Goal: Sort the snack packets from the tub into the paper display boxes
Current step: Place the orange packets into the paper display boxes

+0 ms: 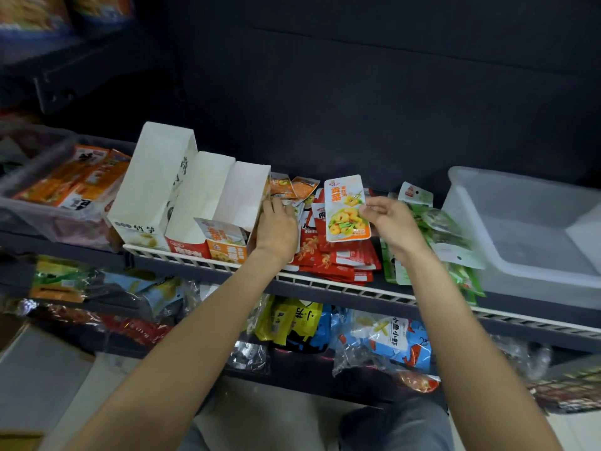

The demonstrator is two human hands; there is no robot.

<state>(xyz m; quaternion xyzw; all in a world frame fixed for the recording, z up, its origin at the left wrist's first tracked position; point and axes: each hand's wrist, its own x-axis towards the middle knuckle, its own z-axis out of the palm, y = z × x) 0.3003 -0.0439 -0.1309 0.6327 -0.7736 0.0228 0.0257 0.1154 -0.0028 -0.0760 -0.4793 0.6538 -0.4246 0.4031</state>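
My right hand [392, 222] pinches an orange-and-white snack packet [346, 208] by its right edge and holds it upright above the shelf. My left hand [276, 227] rests with curled fingers on small orange packets [286, 187] beside the right wall of the third paper display box [242, 193]. Two more white paper boxes [153, 177] [198, 193] stand to its left. Red packets [338, 255] lie piled on the shelf between my hands, and green packets [435, 229] lie to the right. A clear plastic tub [520, 229] sits at the far right.
A second clear tub [42, 190] with orange packets sits at the far left. The white wire rail [325, 283] runs along the shelf front. The shelf below holds yellow and blue snack bags [383, 336]. A dark back panel rises behind the shelf.
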